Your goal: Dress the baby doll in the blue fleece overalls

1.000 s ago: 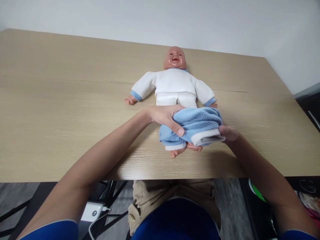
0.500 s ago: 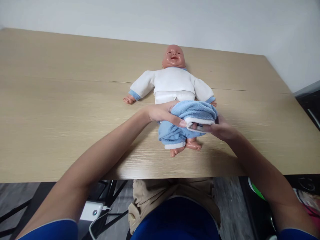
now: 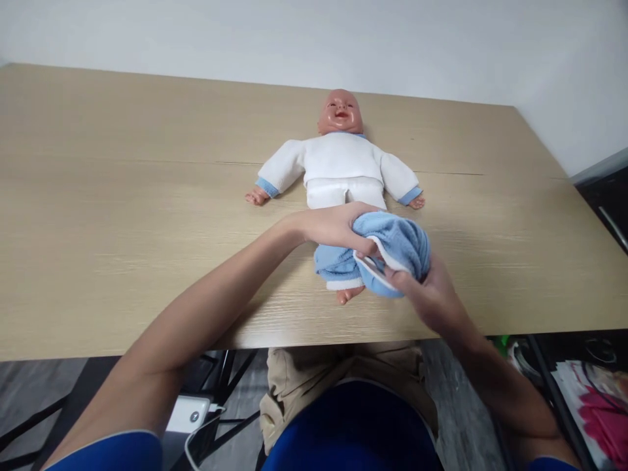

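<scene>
A baby doll (image 3: 342,157) lies on its back on the wooden table (image 3: 122,216), head away from me, in a white top with blue cuffs. Light blue fleece trousers (image 3: 397,245) with white cuffs are bunched over its legs. My left hand (image 3: 338,229) pinches the trousers' upper edge at the doll's hips. My right hand (image 3: 426,294) grips the white-edged opening of the right trouser leg, which covers that foot. The doll's other bare foot (image 3: 347,296) sticks out near the table's front edge.
The table runs wide to the left and right of the doll. A white wall stands behind it. Under the table lie a white device with a cable (image 3: 189,413) and black frame legs. Colourful items (image 3: 596,405) sit on the floor at the lower right.
My right hand has swung from the doll's right side to in front of it, bunching the trouser leg over that foot. The left hand stays at the hips.
</scene>
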The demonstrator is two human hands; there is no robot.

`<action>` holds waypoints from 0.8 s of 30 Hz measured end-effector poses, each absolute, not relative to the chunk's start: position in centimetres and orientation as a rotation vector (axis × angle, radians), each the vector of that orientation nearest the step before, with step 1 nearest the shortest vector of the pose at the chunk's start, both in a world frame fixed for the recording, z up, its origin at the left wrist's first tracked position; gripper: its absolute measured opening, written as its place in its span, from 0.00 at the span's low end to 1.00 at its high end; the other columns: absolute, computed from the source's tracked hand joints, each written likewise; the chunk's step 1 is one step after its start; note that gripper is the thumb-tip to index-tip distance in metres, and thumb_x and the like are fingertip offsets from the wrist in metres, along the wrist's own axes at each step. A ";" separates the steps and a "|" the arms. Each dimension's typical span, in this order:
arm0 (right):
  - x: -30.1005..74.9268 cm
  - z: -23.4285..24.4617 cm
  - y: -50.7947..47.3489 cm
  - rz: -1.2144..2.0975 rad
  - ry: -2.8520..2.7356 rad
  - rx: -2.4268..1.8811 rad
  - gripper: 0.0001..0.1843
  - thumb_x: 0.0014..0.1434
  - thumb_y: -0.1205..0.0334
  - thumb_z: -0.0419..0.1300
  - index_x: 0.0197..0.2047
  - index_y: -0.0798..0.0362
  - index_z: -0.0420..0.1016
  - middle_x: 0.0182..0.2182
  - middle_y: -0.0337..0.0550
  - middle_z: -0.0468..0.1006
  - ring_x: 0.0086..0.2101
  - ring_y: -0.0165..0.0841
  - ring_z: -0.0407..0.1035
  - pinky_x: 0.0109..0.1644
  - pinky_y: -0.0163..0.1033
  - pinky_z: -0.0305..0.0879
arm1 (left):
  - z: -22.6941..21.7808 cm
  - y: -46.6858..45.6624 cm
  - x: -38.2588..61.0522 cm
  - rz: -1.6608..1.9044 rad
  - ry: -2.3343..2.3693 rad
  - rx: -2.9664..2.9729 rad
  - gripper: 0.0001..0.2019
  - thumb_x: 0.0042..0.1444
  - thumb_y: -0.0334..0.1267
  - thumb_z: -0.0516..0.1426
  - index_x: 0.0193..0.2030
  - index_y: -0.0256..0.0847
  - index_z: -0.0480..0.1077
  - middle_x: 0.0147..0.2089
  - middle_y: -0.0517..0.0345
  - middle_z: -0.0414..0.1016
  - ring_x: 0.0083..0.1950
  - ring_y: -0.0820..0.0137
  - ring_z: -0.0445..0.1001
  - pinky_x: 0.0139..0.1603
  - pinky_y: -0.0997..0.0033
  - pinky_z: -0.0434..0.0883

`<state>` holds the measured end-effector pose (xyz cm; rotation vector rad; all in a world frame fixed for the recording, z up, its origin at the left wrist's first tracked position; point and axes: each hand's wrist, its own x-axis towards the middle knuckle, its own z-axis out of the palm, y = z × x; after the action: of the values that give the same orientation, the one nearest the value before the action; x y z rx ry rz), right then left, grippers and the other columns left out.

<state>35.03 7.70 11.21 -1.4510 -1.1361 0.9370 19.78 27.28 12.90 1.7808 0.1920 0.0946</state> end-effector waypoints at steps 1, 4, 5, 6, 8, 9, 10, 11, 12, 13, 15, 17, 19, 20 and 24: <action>34.0 11.1 6.5 0.947 -1.114 -1.455 0.17 0.64 0.55 0.71 0.55 0.49 0.86 0.51 0.47 0.92 0.53 0.50 0.87 0.59 0.51 0.85 | 13.3 27.0 19.7 0.065 0.195 1.825 0.17 0.50 0.42 0.71 0.45 0.40 0.78 0.43 0.57 0.85 0.47 0.62 0.84 0.49 0.66 0.80; 31.7 10.3 3.7 0.905 -1.018 -1.496 0.19 0.68 0.51 0.71 0.58 0.48 0.85 0.53 0.49 0.92 0.57 0.51 0.86 0.61 0.52 0.84 | 14.3 26.0 19.5 -0.055 0.219 1.945 0.17 0.52 0.43 0.67 0.48 0.40 0.76 0.44 0.58 0.83 0.45 0.63 0.83 0.45 0.68 0.78; 31.4 9.9 3.1 0.863 -0.982 -1.525 0.19 0.69 0.51 0.71 0.59 0.48 0.84 0.53 0.50 0.91 0.57 0.52 0.85 0.61 0.52 0.84 | 14.5 25.7 19.5 -0.094 0.237 1.978 0.18 0.53 0.44 0.66 0.49 0.40 0.76 0.43 0.57 0.83 0.43 0.63 0.82 0.43 0.68 0.77; 31.3 9.4 2.6 0.809 -0.953 -1.559 0.20 0.69 0.51 0.71 0.60 0.48 0.84 0.54 0.51 0.91 0.58 0.53 0.85 0.62 0.54 0.84 | 14.7 25.5 19.5 -0.119 0.264 2.018 0.18 0.53 0.45 0.66 0.49 0.40 0.75 0.42 0.57 0.83 0.42 0.63 0.82 0.42 0.68 0.76; 31.7 8.4 2.0 0.687 -0.938 -1.639 0.19 0.68 0.52 0.71 0.60 0.47 0.84 0.53 0.52 0.91 0.56 0.54 0.85 0.61 0.56 0.83 | 14.8 25.0 19.5 -0.134 0.339 2.123 0.20 0.52 0.46 0.67 0.50 0.41 0.74 0.40 0.58 0.83 0.40 0.62 0.81 0.40 0.66 0.74; 32.0 7.9 1.8 0.624 -0.947 -1.688 0.18 0.68 0.54 0.71 0.59 0.47 0.84 0.51 0.52 0.91 0.53 0.55 0.85 0.60 0.56 0.82 | 14.7 24.8 19.6 -0.136 0.376 2.179 0.21 0.52 0.47 0.67 0.51 0.41 0.73 0.40 0.58 0.83 0.39 0.62 0.80 0.40 0.66 0.73; 32.3 7.4 1.7 0.563 -0.962 -1.741 0.17 0.67 0.55 0.71 0.57 0.47 0.84 0.47 0.51 0.91 0.49 0.55 0.85 0.57 0.57 0.82 | 14.6 24.6 19.7 -0.140 0.408 2.230 0.23 0.52 0.47 0.67 0.52 0.42 0.73 0.40 0.57 0.83 0.39 0.61 0.80 0.40 0.65 0.72; 32.6 7.1 1.7 0.511 -0.983 -1.795 0.15 0.65 0.55 0.71 0.54 0.47 0.85 0.43 0.50 0.90 0.46 0.54 0.84 0.55 0.56 0.81 | 14.5 24.5 19.8 -0.151 0.435 2.270 0.24 0.51 0.48 0.68 0.53 0.42 0.73 0.41 0.56 0.83 0.39 0.61 0.80 0.40 0.65 0.71; 33.0 6.8 1.7 0.470 -1.007 -1.845 0.14 0.64 0.55 0.71 0.52 0.46 0.85 0.40 0.48 0.89 0.42 0.53 0.83 0.52 0.56 0.81 | 14.4 24.3 19.9 -0.169 0.454 2.302 0.26 0.52 0.49 0.68 0.54 0.42 0.73 0.42 0.55 0.84 0.40 0.60 0.80 0.40 0.65 0.71; 33.2 6.6 1.7 0.438 -1.032 -1.890 0.12 0.64 0.54 0.71 0.50 0.46 0.85 0.36 0.47 0.88 0.39 0.52 0.82 0.50 0.56 0.80 | 14.3 24.2 19.9 -0.186 0.473 2.330 0.27 0.52 0.50 0.68 0.56 0.42 0.73 0.44 0.53 0.85 0.40 0.60 0.80 0.40 0.65 0.71; 33.7 6.3 1.7 0.385 -1.084 -1.950 0.10 0.63 0.52 0.70 0.46 0.45 0.84 0.34 0.47 0.85 0.36 0.50 0.78 0.47 0.55 0.78 | 14.1 24.0 20.0 -0.222 0.516 2.375 0.29 0.52 0.51 0.69 0.58 0.42 0.72 0.47 0.51 0.85 0.42 0.58 0.81 0.40 0.65 0.71; 34.0 6.0 1.9 0.334 -1.137 -1.970 0.07 0.64 0.52 0.67 0.41 0.45 0.80 0.35 0.47 0.82 0.36 0.48 0.74 0.46 0.53 0.76 | 14.0 23.7 19.9 -0.256 0.557 2.397 0.31 0.53 0.53 0.69 0.60 0.43 0.72 0.48 0.49 0.85 0.43 0.56 0.81 0.40 0.64 0.71; 34.2 5.8 2.0 0.308 -1.172 -1.954 0.04 0.63 0.55 0.64 0.40 0.45 0.78 0.39 0.48 0.81 0.39 0.48 0.74 0.48 0.53 0.75 | 14.0 23.4 19.8 -0.268 0.579 2.403 0.33 0.53 0.54 0.69 0.63 0.43 0.71 0.48 0.48 0.85 0.44 0.55 0.82 0.40 0.64 0.71; 34.2 5.7 2.1 0.318 -1.177 -1.936 0.05 0.63 0.57 0.63 0.42 0.45 0.79 0.42 0.49 0.81 0.42 0.49 0.75 0.50 0.53 0.75 | 14.0 23.2 19.7 -0.266 0.581 2.406 0.33 0.54 0.54 0.69 0.64 0.43 0.70 0.48 0.48 0.85 0.44 0.54 0.82 0.39 0.63 0.71; 34.6 5.3 2.3 0.524 -1.115 -1.857 0.16 0.66 0.56 0.63 0.54 0.48 0.82 0.50 0.52 0.87 0.51 0.54 0.79 0.58 0.56 0.76 | 14.0 23.1 19.5 -0.252 0.586 2.428 0.32 0.55 0.51 0.68 0.64 0.44 0.70 0.47 0.49 0.84 0.43 0.53 0.81 0.40 0.63 0.70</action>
<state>34.59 2.27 5.28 -1.8573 -1.1153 0.5237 19.53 23.10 13.99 2.4275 0.5857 -0.2524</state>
